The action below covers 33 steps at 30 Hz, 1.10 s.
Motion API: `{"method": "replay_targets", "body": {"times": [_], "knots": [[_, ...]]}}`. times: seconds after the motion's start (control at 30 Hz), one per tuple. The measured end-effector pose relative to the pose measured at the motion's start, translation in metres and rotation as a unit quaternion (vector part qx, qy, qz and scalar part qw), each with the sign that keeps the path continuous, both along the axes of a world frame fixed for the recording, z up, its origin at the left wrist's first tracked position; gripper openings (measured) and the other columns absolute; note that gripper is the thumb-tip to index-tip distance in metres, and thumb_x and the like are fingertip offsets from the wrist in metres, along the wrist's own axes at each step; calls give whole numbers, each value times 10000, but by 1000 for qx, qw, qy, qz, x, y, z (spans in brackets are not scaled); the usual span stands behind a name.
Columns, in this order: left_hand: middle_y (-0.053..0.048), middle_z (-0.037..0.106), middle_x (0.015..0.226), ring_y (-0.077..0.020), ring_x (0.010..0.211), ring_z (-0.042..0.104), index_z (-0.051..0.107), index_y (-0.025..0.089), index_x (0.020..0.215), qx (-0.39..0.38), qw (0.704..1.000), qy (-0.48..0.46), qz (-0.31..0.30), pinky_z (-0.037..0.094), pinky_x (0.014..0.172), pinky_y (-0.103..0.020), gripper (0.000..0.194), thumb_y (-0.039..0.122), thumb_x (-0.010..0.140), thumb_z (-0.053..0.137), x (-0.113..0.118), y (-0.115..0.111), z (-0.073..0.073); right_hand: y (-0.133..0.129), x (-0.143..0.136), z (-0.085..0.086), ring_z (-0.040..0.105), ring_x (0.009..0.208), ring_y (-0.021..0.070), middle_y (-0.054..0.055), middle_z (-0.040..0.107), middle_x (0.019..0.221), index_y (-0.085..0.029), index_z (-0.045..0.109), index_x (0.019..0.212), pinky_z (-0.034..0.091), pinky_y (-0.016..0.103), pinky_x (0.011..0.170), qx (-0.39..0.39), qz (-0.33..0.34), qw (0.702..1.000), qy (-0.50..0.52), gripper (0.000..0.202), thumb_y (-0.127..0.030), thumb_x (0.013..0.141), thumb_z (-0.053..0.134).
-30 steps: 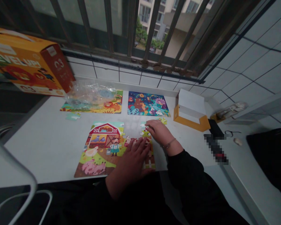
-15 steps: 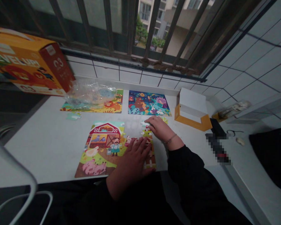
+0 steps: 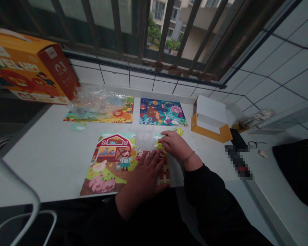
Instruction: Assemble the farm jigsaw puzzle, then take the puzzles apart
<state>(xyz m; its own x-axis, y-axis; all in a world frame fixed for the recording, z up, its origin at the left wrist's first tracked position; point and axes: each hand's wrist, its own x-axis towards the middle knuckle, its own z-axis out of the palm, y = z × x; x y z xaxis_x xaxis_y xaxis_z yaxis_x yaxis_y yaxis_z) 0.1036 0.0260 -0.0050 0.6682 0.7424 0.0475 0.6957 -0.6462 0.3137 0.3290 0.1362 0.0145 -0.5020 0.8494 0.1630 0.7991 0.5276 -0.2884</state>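
Observation:
A farm jigsaw puzzle (image 3: 110, 171) lies near the counter's front edge, showing a red barn, a farmer, a hen and a pig. My left hand (image 3: 146, 172) rests flat over its lower right part, fingers stretched out, hiding some of the picture. At the puzzle's upper right, my right hand (image 3: 176, 145) has its thumb and index finger bent down on a puzzle piece (image 3: 157, 137) with pale blue and green on it. The fingers cover much of that piece. A gap shows in the top row between it and the barn. Just behind the right hand lies a yellow-green piece (image 3: 179, 131).
Behind are a lion puzzle (image 3: 123, 118) under crumpled clear plastic (image 3: 97, 100) and a dark blue animal puzzle (image 3: 163, 112). A loose pale green piece (image 3: 78, 126) lies left. An orange box (image 3: 23, 68) stands far left, an open yellow-white box (image 3: 212, 119) right.
My right hand has shifted slightly down toward me at the puzzle's upper right, uncovering more of the yellow-green piece behind it. My left hand stays flat on the puzzle.

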Motion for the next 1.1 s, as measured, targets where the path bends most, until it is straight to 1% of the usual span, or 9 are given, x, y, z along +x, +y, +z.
{"method": "replay_targets", "body": {"times": [0.17, 0.27, 0.37, 0.53, 0.67, 0.73, 0.87, 0.97, 1.1], "knots": [[-165, 285, 1824, -404, 1691, 250, 407, 185, 1702, -4, 1000, -3, -3, 161, 1376, -645, 961, 749, 957, 631, 1, 1, 1, -26, -15, 0, 636, 1317, 299, 178, 707, 1434, -160, 759, 1353, 493, 458, 1179, -4, -13, 998, -59, 339, -199, 1084, 556], [-169, 298, 1818, -400, 1690, 256, 458, 182, 1668, 16, 1000, -14, -2, 163, 1379, -639, 920, 734, 956, 648, 1, 0, 0, -38, -18, -8, 604, 1410, 303, 195, 643, 1553, -127, 663, 1491, 472, 455, 1227, 6, -26, 997, -74, 430, -174, 1083, 537], [-179, 307, 1813, -405, 1682, 276, 469, 173, 1657, 32, 999, -16, -5, 188, 1373, -639, 911, 717, 953, 666, 1, 1, 0, -44, -18, -15, 533, 1516, 333, 196, 561, 1653, -102, 593, 1563, 436, 513, 1272, 3, -31, 995, -90, 489, -158, 1084, 513], [-164, 340, 1804, -404, 1675, 297, 493, 186, 1642, 51, 999, -14, -5, 207, 1369, -630, 870, 727, 976, 636, 0, -1, 0, -48, -20, -16, 480, 1570, 363, 186, 502, 1704, -98, 553, 1598, 419, 587, 1276, -10, -43, 994, -97, 508, -165, 1103, 459], [-179, 331, 1804, -401, 1687, 264, 419, 158, 1692, 64, 998, -10, -21, 205, 1370, -622, 946, 757, 985, 608, -4, -6, -1, -46, -16, -11, 547, 1509, 329, 175, 604, 1620, -110, 647, 1497, 435, 528, 1268, 20, -41, 998, -50, 443, -189, 1086, 504], [-180, 319, 1808, -397, 1697, 235, 348, 159, 1730, 73, 997, -9, -26, 216, 1361, -635, 964, 748, 1004, 583, -6, -9, -4, -41, -8, -6, 619, 1408, 312, 159, 703, 1493, -149, 710, 1397, 457, 500, 1239, 58, -75, 996, -6, 367, -233, 1087, 533], [-164, 309, 1814, -387, 1698, 235, 342, 183, 1737, 78, 997, -1, -22, 252, 1346, -646, 914, 725, 1033, 556, -8, -11, -9, -22, 13, 4, 665, 1222, 344, 192, 744, 1261, -142, 723, 1292, 513, 494, 1109, 121, -251, 960, 24, 302, -291, 1069, 584], [-169, 309, 1814, -390, 1689, 259, 355, 167, 1729, 76, 997, 9, -18, 271, 1337, -649, 906, 704, 1033, 575, -7, -11, -11, -5, 25, 5, 647, 1212, 382, 241, 692, 1299, -114, 670, 1365, 523, 491, 1051, 78, -331, 940, -26, 433, -350, 1003, 703], [-151, 332, 1810, -372, 1692, 258, 353, 189, 1729, 84, 996, -4, -8, 255, 1347, -641, 891, 709, 1036, 564, -5, -10, -13, 8, 36, -2, 674, 1146, 356, 218, 710, 1242, -133, 674, 1328, 534, 463, 1013, 12, -344, 939, -30, 392, -342, 999, 713]]}}
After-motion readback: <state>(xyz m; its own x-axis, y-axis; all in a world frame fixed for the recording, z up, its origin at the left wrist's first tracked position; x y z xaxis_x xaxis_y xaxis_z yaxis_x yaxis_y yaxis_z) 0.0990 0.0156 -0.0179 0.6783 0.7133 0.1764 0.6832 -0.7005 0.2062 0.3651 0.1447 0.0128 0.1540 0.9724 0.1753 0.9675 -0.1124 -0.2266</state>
